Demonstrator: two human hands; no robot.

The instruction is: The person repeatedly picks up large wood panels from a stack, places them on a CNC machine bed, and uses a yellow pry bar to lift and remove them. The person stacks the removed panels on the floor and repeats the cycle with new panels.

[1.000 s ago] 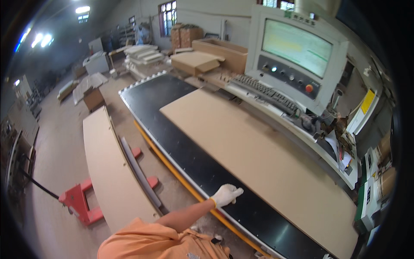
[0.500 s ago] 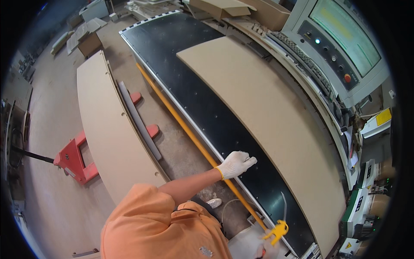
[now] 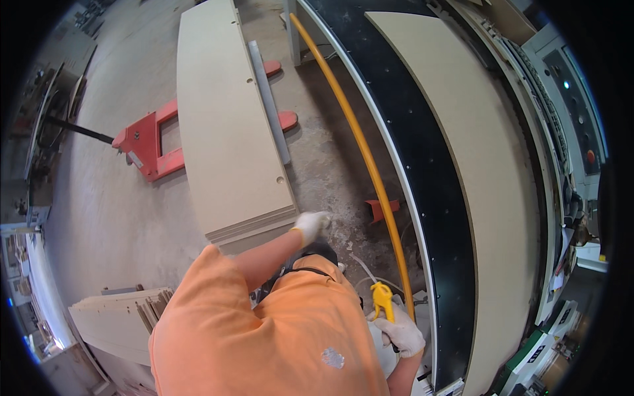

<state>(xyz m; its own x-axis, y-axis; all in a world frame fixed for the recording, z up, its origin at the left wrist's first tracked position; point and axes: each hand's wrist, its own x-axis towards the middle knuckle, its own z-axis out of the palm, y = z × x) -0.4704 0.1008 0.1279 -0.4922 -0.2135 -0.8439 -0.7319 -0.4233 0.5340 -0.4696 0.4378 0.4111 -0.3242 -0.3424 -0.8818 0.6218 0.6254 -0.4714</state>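
My right hand (image 3: pixel 401 331), in a white knitted glove, grips a yellow air blow gun (image 3: pixel 382 300). It is close in front of my body, beside the near end of the black machine table (image 3: pixel 449 264). A pale hose (image 3: pixel 362 265) shows behind the blow gun. My left hand (image 3: pixel 313 226), gloved too, is near the corner of a stack of beige boards (image 3: pixel 231 132). Its fingers are blurred, and whether it touches the stack cannot be made out. A long beige board (image 3: pixel 489 165) lies on the black table.
A red pallet jack (image 3: pixel 150 144) stands at the stack's left, its fork tips showing on the right. An orange rail (image 3: pixel 363 145) runs along the table's side. More boards (image 3: pixel 115 323) lie at lower left. A control panel (image 3: pixel 573 99) stands at far right.
The view has turned left toward the board stack. My left hand has left the black table's edge and come to the stack's corner. The blow gun has come back from over the table toward my body.
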